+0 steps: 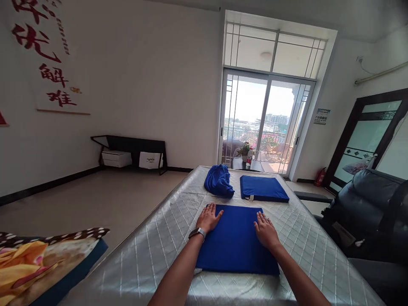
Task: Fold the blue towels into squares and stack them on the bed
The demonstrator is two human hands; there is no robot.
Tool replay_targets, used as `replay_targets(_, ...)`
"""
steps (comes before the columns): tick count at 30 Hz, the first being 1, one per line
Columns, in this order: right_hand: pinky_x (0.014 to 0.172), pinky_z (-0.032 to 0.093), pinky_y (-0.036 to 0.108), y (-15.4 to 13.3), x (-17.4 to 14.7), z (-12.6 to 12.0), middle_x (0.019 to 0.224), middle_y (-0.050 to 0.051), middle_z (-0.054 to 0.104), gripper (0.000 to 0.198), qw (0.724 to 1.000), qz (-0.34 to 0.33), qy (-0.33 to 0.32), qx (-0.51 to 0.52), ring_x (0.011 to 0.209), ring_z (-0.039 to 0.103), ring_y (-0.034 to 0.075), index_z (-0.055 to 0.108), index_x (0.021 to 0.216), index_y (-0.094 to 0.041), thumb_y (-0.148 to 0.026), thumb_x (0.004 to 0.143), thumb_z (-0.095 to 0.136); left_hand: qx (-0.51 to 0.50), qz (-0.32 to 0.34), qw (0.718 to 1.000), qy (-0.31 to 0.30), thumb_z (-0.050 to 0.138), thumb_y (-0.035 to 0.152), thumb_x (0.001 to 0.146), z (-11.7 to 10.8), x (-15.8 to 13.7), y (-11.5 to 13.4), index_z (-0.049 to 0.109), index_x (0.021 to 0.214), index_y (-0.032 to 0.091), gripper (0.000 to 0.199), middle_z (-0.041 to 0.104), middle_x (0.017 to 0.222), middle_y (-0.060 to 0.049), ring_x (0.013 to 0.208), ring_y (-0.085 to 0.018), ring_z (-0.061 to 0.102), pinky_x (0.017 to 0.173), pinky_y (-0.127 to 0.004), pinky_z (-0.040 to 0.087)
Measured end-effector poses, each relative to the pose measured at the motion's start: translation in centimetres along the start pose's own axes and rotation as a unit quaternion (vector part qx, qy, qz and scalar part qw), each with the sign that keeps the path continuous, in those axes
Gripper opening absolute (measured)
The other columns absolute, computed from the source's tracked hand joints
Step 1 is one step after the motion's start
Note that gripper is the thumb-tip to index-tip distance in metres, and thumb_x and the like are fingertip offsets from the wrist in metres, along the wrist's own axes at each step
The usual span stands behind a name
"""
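Note:
A folded blue cloth [237, 244] lies flat in front of me on a silver quilted table cover [153, 238]. My left hand [208, 219] rests on its far left edge, palm down, with the fingers stretched out and a watch on the wrist. Along the right edge lies my right hand [265, 229], also flat with fingers extended. Just past the folded cloth, a crumpled blue cloth [219, 182] sits in a heap on the left. To its right is a neat stack of folded blue cloth [264, 188] with a small white tag at its front edge.
A patterned cushion or bedding [51, 263] is at the lower left. On the right stands a black leather chair [372, 208] with a bag on it. Past the table, a bottle [249, 157] and potted plant [245, 149] stand before sliding glass doors [267, 123].

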State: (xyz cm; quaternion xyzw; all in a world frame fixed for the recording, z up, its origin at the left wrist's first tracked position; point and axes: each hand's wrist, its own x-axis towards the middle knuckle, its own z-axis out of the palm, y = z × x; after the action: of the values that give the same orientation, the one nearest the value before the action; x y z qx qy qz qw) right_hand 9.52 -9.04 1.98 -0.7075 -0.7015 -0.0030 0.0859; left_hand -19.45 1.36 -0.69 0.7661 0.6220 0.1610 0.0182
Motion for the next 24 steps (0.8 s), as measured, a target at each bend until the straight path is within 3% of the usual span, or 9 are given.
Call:
replay_targets(5,0.124,0.009,0.037,0.4,-1.6,0.8,0.166,0.008,0.019,0.069,0.999,0.026,-0.035,0.03,0.154,0.012,0.018,0.021,0.159,-0.01,-0.047,0.101,0.018,0.005,0.008,1.0,0.001,0.018,0.064,0.099,-0.2,-0.2,0.2,0.035,0.152,0.004,0.082,0.033,0.16,-0.02,0.15,-0.03,0.026,0.122,-0.045,0.02)
replay_targets(11,0.124,0.008,0.038,0.2,-2.0,0.3,0.166,0.007,0.018,0.068,0.998,0.028,-0.032,0.047,0.154,0.011,0.018,0.019,0.159,-0.01,-0.045,0.1,0.018,0.026,0.03,0.994,0.1,0.021,0.052,0.101,-1.9,-1.3,1.8,0.041,0.151,0.007,0.07,0.042,0.156,-0.018,0.148,-0.032,0.031,0.122,-0.048,0.023)
replay_targets(15,0.124,0.008,0.039,0.2,-2.1,0.3,0.166,0.008,0.018,0.069,0.998,0.029,-0.028,0.057,0.154,0.012,0.02,0.02,0.159,-0.01,-0.045,0.1,0.018,0.024,0.096,0.992,0.077,0.02,0.046,0.103,-1.8,-2.0,7.7,0.047,0.148,0.008,0.065,0.048,0.152,-0.017,0.146,-0.03,0.036,0.121,-0.045,0.027)
replay_targets(20,0.123,0.01,0.038,0.7,-2.3,0.5,0.166,0.008,0.018,0.064,0.998,0.006,-0.027,0.05,0.154,0.012,0.019,0.022,0.158,-0.011,-0.03,0.098,0.024,-0.013,0.231,0.973,0.001,0.021,0.041,0.105,1.4,-4.0,17.6,0.041,0.152,0.015,0.058,0.043,0.156,-0.014,0.148,-0.027,0.034,0.12,-0.048,0.029)
replay_targets(22,0.123,0.012,0.038,1.0,-2.4,0.5,0.166,0.006,0.016,0.064,0.998,-0.013,-0.029,0.049,0.154,0.012,0.019,0.024,0.158,-0.013,-0.022,0.095,0.026,-0.012,0.251,0.968,-0.018,0.018,0.035,0.105,2.2,-4.8,19.5,0.035,0.156,0.019,0.056,0.041,0.157,-0.012,0.148,-0.025,0.032,0.121,-0.049,0.028)
replay_targets(24,0.123,0.013,0.039,1.0,-2.5,0.5,0.166,0.006,0.017,0.065,0.998,-0.016,-0.025,0.052,0.154,0.012,0.02,0.025,0.158,-0.013,-0.021,0.094,0.026,-0.011,0.24,0.97,-0.034,0.015,0.037,0.105,2.4,-5.4,19.6,0.032,0.157,0.019,0.058,0.039,0.159,-0.011,0.149,-0.024,0.031,0.122,-0.047,0.026)
